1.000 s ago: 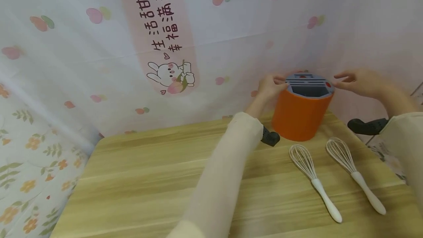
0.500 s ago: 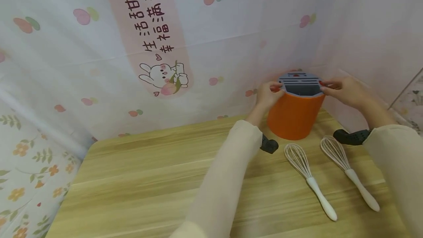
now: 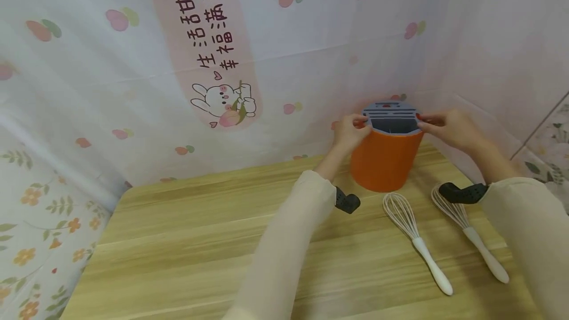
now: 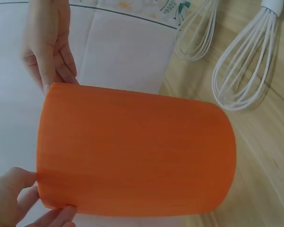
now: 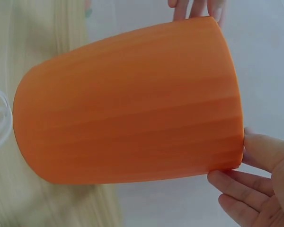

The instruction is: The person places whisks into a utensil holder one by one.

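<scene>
An orange round holder (image 3: 383, 162) with a grey slotted top (image 3: 391, 111) stands at the far right of the wooden table (image 3: 200, 241), close to the wall corner. My left hand (image 3: 353, 131) grips its left rim and my right hand (image 3: 444, 126) grips its right rim, fingers curled over the grey top. In the left wrist view the holder (image 4: 132, 151) fills the frame, with my left hand (image 4: 16, 201) at its rim and my right hand (image 4: 47, 45) on the opposite side. The right wrist view shows the holder (image 5: 128, 104) with my right hand (image 5: 267, 184) at the rim.
Two white whisks (image 3: 415, 241) (image 3: 471, 233) lie on the table just in front of the holder, handles toward me. A printed cloth (image 3: 213, 63) covers the walls behind and to the right. The table's left half (image 3: 178, 221) is bare wood.
My right hand, hovering open beside the rim a second ago, has come in and taken hold of it. The holder has shifted slightly left relative to the whisks.
</scene>
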